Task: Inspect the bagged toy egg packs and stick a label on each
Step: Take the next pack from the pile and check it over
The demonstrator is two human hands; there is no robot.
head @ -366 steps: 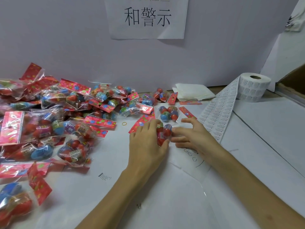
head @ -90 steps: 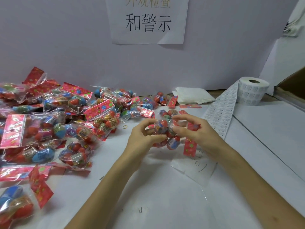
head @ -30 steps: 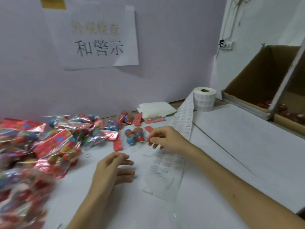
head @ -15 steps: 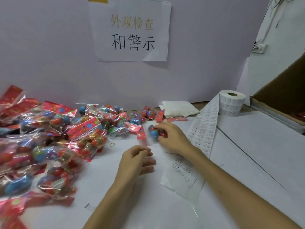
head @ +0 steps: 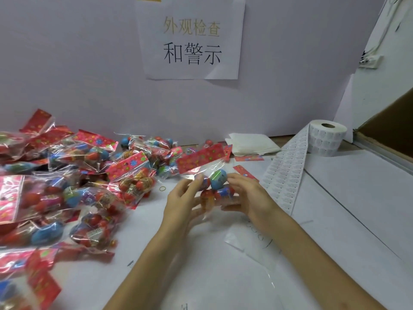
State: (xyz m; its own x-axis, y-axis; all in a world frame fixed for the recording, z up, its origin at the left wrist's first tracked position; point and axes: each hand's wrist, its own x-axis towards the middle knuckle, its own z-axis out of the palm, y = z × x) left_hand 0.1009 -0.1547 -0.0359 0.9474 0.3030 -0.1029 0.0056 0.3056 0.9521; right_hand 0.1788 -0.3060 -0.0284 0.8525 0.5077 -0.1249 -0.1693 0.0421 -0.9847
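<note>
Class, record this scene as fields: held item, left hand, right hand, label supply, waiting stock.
Held item: egg pack, red header uppermost
Left hand: holds the pack's left side
Right hand: holds its right side
Label supply: label roll at back right, strip trailing toward the hands
Waiting stock: pile of packs, left of the hands

Two hands, the left hand (head: pixel 181 202) and the right hand (head: pixel 248 195), hold one pack (head: pixel 207 168) with four eggs (head: pixel 218 179) showing. The pile (head: pixel 89 175) at the left has many more packs, too overlapped and blurred for a firm count, perhaps fifteen or so. There is one roll (head: pixel 327 139) of labels with one strip (head: pixel 286 175), one sign (head: pixel 192 39), one folded cloth (head: pixel 252 143), one rubber band (head: pixel 162 188), two loose red cards (head: pixel 249 158) (head: pixel 244 173) and one box (head: pixel 388 133).
</note>
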